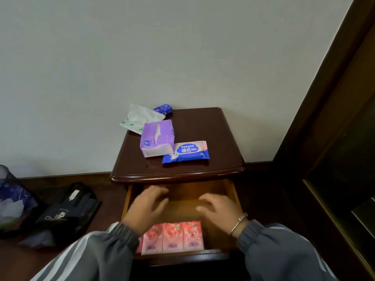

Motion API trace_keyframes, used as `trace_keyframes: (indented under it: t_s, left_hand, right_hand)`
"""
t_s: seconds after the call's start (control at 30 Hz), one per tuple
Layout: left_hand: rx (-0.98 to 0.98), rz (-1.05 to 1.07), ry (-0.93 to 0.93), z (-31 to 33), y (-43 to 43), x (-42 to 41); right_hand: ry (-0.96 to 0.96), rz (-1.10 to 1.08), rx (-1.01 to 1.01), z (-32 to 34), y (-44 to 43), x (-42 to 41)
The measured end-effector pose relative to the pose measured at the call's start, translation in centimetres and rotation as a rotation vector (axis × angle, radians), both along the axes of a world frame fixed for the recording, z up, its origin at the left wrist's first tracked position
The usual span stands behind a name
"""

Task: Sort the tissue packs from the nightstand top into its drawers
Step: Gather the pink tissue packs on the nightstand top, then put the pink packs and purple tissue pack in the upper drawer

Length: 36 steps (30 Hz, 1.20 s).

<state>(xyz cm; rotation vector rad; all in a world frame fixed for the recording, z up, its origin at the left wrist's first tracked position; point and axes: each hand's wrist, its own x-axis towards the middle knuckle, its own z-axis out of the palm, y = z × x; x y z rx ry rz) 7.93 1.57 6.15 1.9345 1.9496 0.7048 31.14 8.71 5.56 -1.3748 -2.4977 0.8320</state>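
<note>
The dark wooden nightstand [203, 126] stands against the wall with its top drawer [182, 191] pulled out. Three pink tissue packs [172, 237] lie in a row at the drawer's front. On top lie a purple tissue pack [157, 139], a blue and pink wipes pack [186, 152], a white and green tissue pack [138, 118] and a small blue pack [163, 108]. My left hand [146, 207] and my right hand [219, 209] hover over the drawer's bare middle, fingers spread and relaxed, holding nothing.
A black bag [67, 211] and a mesh bin [12, 197] with a blue liner sit on the floor to the left. A dark wooden frame [334, 118] rises at the right. The wall runs behind the nightstand.
</note>
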Motion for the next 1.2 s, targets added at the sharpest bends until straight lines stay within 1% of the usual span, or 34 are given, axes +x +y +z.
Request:
trace_keyframes:
  t_s: [0.07, 0.1, 0.17, 0.2, 0.3, 0.43, 0.53, 0.57, 0.63, 0.67, 0.73, 0.8, 0.87, 0.93, 1.03, 1.07, 1.17, 1.2]
  left_hand:
    - [0.188, 0.095, 0.007, 1.9, 1.6, -1.8]
    - [0.243, 0.146, 0.014, 2.8, 2.5, -2.8]
    - [0.281, 0.233, 0.024, 4.2, 4.4, -4.5]
    - [0.285, 0.26, 0.027, 4.6, 5.4, -5.3]
    - [0.287, 0.301, 0.067, 5.4, 8.7, -7.3]
    - [0.305, 0.388, 0.147, 5.9, 13.4, -9.6]
    - [0.256, 0.449, 0.2, 6.2, 16.6, -11.5]
    - [0.221, 0.465, 0.213, 6.2, 17.6, -12.1]
    - [0.123, 0.501, 0.214, 5.9, 19.6, -13.6]
    - [0.07, 0.533, 0.179, 5.6, 20.6, -14.3]
    - [0.01, 0.642, -0.005, 4.8, 22.6, -15.4]
    - [0.002, 0.75, -0.267, 3.8, 24.4, -16.4]
    - [0.007, 0.813, -0.491, 2.6, 25.8, -17.3]
    - [0.031, 0.851, -0.602, 1.5, 26.6, -18.1]
    - [0.162, 0.925, -0.709, 0.8, 27.0, -18.8]
    - [0.23, 0.959, -0.79, 1.1, 26.9, -19.0]
    - [0.451, 0.996, -1.133, 3.5, 25.5, -20.3]
    - [0.498, 0.997, -1.2, 4.6, 24.6, -20.9]
  right_hand:
    - [0.064, -0.037, 0.209, 1.7, 2.2, 0.1]
    - [0.097, -0.057, 0.308, 2.5, 3.4, -0.1]
    - [0.149, -0.086, 0.45, 3.7, 5.9, -1.1]
    - [0.136, -0.085, 0.478, 4.1, 7.0, -1.8]
    - [-0.028, -0.014, 0.447, 4.2, 10.0, -5.0]
    - [-0.122, 0.14, 0.461, 3.2, 12.7, -10.7]
    - [-0.225, 0.24, 0.436, 2.3, 14.4, -13.5]
    - [-0.227, 0.243, 0.415, 2.1, 14.8, -13.8]
    - [-0.161, 0.224, 0.415, 1.8, 15.5, -13.8]
    - [-0.116, 0.212, 0.436, 1.6, 15.8, -13.6]
    - [-0.024, 0.185, 0.463, 1.2, 16.1, -12.9]
    - [0.069, 0.159, 0.456, 0.8, 16.2, -12.3]
    - [0.137, 0.153, 0.441, 0.5, 16.3, -12.1]
    - [0.181, 0.151, 0.427, 0.3, 16.5, -12.0]
    - [0.237, 0.129, 0.392, 0.2, 16.9, -11.8]
    - [0.258, 0.118, 0.37, 0.2, 17.0, -11.7]
    - [0.335, 0.072, 0.265, 0.8, 17.0, -11.7]
    - [0.368, 0.052, 0.23, 1.0, 16.9, -11.8]
